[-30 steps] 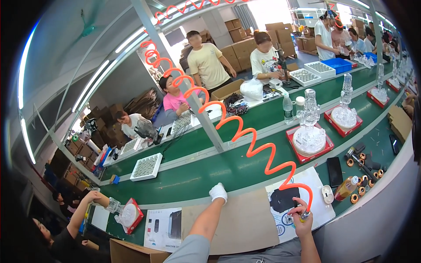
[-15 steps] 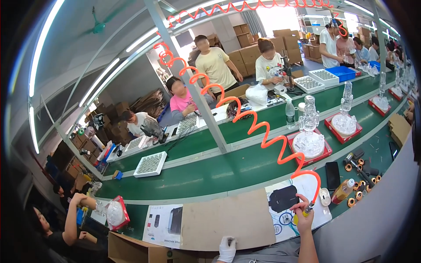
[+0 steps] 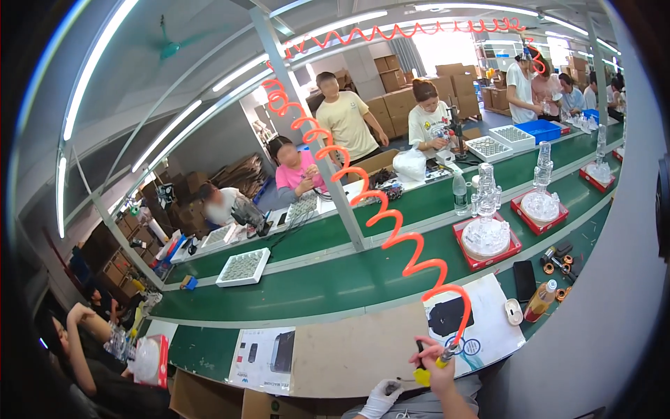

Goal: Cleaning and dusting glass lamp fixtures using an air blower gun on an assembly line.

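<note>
My right hand (image 3: 441, 371) is at the lower edge, closed around a small tool with a yellow grip (image 3: 422, 378) and a black end. An orange coiled hose (image 3: 391, 234) runs from the tool up to an overhead rail. My left hand (image 3: 381, 399), in a white glove, sits just left of the tool with its fingers curled toward the yellow grip; I cannot tell whether it holds anything. Both hands hover at the near edge of a brown cardboard sheet (image 3: 352, 356) on the bench.
A white sheet with a black shape (image 3: 481, 328), a tape roll (image 3: 514, 312), an amber bottle (image 3: 541, 302) and a black phone (image 3: 524, 279) lie to the right. Glass pieces on red trays (image 3: 486, 237) ride the green belt (image 3: 314, 283). Co-workers sit across and at left.
My left hand has pulled back from over the cardboard to the lower edge. My right hand has moved left off the white sheet with the tool. The view has tilted upward.
</note>
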Demonstrator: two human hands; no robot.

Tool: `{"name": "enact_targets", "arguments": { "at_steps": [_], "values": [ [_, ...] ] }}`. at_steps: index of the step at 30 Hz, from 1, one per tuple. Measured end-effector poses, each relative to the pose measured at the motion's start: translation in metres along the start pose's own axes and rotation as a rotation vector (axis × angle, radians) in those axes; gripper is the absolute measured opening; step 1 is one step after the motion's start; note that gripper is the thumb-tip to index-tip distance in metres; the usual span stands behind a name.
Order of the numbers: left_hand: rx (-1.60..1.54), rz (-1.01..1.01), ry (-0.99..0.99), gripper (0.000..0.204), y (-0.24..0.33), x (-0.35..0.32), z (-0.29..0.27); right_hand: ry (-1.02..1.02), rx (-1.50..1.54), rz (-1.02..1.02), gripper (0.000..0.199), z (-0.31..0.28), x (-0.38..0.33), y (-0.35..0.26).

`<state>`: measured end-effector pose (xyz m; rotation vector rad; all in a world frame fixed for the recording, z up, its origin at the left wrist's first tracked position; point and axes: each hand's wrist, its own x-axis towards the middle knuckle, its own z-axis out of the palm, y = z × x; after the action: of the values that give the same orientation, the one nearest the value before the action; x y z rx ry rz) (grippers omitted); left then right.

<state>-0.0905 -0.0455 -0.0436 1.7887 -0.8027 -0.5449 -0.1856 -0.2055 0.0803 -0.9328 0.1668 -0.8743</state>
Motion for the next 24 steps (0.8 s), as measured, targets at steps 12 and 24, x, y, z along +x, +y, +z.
{"name": "enact_targets", "arguments": {
  "at_steps": [12, 24],
  "values": [
    [-0.038, -0.129, 0.179, 0.018, -0.001, 0.004, -0.017, -0.050, -0.078, 0.047, 0.019, 0.021, -0.012, 0.008],
    [-0.183, -0.177, 0.206, 0.020, -0.007, 0.006, -0.013, -0.068, -0.148, -0.035, 0.017, 0.019, -0.022, 0.025]
  ]
}}
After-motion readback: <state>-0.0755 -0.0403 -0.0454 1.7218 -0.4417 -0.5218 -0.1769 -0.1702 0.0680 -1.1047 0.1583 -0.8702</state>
